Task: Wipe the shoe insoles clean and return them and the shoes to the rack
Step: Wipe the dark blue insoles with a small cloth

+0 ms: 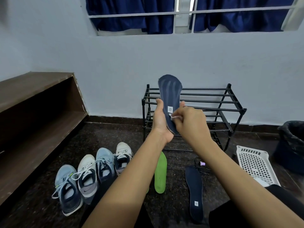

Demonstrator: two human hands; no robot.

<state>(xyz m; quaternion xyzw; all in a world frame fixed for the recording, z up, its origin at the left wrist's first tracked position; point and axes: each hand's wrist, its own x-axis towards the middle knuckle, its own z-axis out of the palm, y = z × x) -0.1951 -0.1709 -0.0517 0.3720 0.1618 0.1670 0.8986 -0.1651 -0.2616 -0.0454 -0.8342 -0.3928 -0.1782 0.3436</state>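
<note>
My left hand (pixel 159 120) grips a navy insole (pixel 170 92) upright by its heel, in front of the black metal shoe rack (pixel 212 102). My right hand (pixel 190 120) pinches a small white wipe (pixel 172 116) against the insole's lower part. A second navy insole (pixel 195 194) lies on the dark floor at the right. A green insole (pixel 160 172) lies on the floor between my forearms. Several sneakers stand in a row on the floor at the left: a light blue one (pixel 68 189), a white-grey one (pixel 86 176), a blue one (pixel 104 165) and a white one (pixel 123 157).
A brown wooden bench (pixel 37 102) runs along the left wall. A white perforated plastic basket (pixel 256 165) lies at the right, beside a dark bin with a black liner (pixel 291 145). A small purple item with a black cord (pixel 202 164) lies on the floor. Blue curtains hang above.
</note>
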